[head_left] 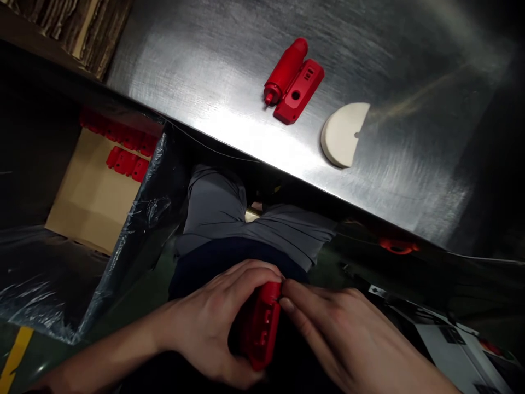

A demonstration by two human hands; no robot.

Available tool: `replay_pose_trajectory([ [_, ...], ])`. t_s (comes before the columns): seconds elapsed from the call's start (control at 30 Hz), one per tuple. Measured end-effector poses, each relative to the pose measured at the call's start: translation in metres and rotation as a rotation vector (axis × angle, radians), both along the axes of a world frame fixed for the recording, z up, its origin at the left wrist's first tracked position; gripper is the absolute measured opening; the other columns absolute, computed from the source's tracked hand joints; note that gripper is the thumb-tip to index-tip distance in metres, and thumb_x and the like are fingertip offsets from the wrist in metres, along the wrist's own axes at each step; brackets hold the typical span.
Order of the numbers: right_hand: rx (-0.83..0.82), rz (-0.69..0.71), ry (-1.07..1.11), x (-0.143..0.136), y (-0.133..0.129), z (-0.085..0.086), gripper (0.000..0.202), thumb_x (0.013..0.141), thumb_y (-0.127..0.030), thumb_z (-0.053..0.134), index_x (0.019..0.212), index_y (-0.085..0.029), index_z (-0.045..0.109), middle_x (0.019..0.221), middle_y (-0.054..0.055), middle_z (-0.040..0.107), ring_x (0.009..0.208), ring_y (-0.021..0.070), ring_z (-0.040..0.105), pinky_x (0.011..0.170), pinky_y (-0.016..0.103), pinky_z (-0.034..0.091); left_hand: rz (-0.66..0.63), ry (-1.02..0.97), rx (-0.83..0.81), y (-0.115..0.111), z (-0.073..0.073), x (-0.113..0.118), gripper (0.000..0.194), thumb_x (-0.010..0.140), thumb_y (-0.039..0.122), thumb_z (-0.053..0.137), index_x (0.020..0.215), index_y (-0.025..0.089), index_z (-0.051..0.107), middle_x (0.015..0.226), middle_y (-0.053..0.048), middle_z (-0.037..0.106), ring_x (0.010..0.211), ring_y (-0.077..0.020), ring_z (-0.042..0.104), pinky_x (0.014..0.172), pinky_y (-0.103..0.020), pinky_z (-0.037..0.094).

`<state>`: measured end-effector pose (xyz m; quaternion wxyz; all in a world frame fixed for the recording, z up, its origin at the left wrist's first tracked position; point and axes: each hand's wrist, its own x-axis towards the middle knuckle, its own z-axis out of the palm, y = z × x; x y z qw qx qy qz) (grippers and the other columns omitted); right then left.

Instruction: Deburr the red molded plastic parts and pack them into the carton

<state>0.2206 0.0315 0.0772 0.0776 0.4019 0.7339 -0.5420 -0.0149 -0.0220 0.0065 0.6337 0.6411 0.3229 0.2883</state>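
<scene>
Low in the view, close to my body, my left hand (pixel 217 320) is wrapped round a red plastic part (pixel 264 328), thumb at its lower end and fingers at its upper end. From the right, my right hand (pixel 336 328) pinches at the part's upper end with thumb and forefinger; whatever lies between those fingertips is too small to make out. On the metal table (pixel 205 71) a red cylindrical piece (pixel 289 65) with a small tip lies beside a flat red piece (pixel 301 93) with a round hole. Nearer the table edge sits a cream half-round block (pixel 346 134) with a small notch.
At the left, a box lined with dark plastic (pixel 137 219) holds cardboard (pixel 96 191) and several red parts (pixel 127 163). Stacked cardboard (pixel 82 27) is at the upper left. A red ring-shaped object (pixel 397 246) shows under the table edge; grey equipment (pixel 447 350) stands lower right.
</scene>
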Motion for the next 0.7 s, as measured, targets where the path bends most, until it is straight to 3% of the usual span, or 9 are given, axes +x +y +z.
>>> replay_pose_trajectory([
  [0.27, 0.028, 0.007, 0.026, 0.003, -0.003, -0.004, 0.025, 0.114, -0.027, 0.04, 0.106, -0.026, 0.063, 0.091, -0.004, 0.078, 0.058, 0.0113, 0.068, 0.049, 0.025, 0.044, -0.021, 0.007, -0.027, 0.001, 0.001, 0.001, 0.112, 0.062, 0.038, 0.093, 0.155, 0.03, 0.031, 0.143, -0.014, 0.056, 0.132, -0.0366, 0.061, 0.11, -0.049, 0.056],
  [0.47, -0.068, -0.049, 0.062, 0.008, 0.001, -0.003, 0.026, 0.115, -0.029, 0.039, 0.103, -0.028, 0.062, 0.092, -0.005, 0.076, 0.061, 0.0105, 0.067, 0.051, 0.025, 0.043, -0.025, 0.029, -0.029, 0.005, 0.003, 0.003, 0.112, 0.062, 0.037, 0.093, 0.155, 0.031, 0.03, 0.143, -0.013, 0.056, 0.132, -0.0366, 0.061, 0.109, -0.049, 0.057],
  [0.6, -0.176, -0.306, 0.122, 0.014, 0.001, -0.006, 0.031, 0.115, -0.038, 0.042, 0.091, -0.027, 0.057, 0.078, -0.007, 0.066, 0.065, 0.0099, 0.063, 0.06, 0.022, 0.045, -0.021, 0.053, -0.009, 0.008, 0.005, 0.002, 0.11, 0.064, 0.039, 0.093, 0.153, 0.031, 0.03, 0.142, -0.012, 0.057, 0.132, -0.0357, 0.06, 0.109, -0.047, 0.056],
  [0.7, -0.141, -0.504, 0.099, 0.017, -0.005, -0.013, 0.028, 0.112, -0.043, 0.051, 0.09, -0.026, 0.057, 0.076, -0.005, 0.06, 0.065, 0.0113, 0.059, 0.055, 0.021, 0.044, -0.021, 0.104, -0.011, 0.01, 0.01, 0.004, 0.106, 0.066, 0.037, 0.094, 0.151, 0.03, 0.031, 0.141, -0.012, 0.057, 0.131, -0.0343, 0.06, 0.109, -0.045, 0.055],
])
